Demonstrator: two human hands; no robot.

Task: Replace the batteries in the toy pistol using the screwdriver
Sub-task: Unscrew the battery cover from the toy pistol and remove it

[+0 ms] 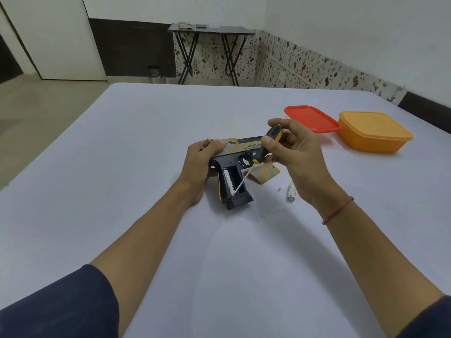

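Note:
The black and tan toy pistol (234, 164) lies on its side on the white table (219, 252). Its grip compartment is open, with one battery (229, 181) inside. My left hand (202, 159) grips the rear of the pistol and holds it down. My right hand (290, 147) pinches the black and yellow handle of the screwdriver (266, 142). The screwdriver's shaft slants down to the left, its tip at the lower end of the compartment. The tan compartment cover (264, 173) lies just right of the grip. A loose white battery (292, 192) and a tiny screw (279, 189) rest on the table under my right wrist.
A red lid (312, 118) and an orange plastic box (374, 132) sit at the table's far right. Beyond the table stand a black folding table (210, 30) against the wall and a small bin (156, 74) on the floor.

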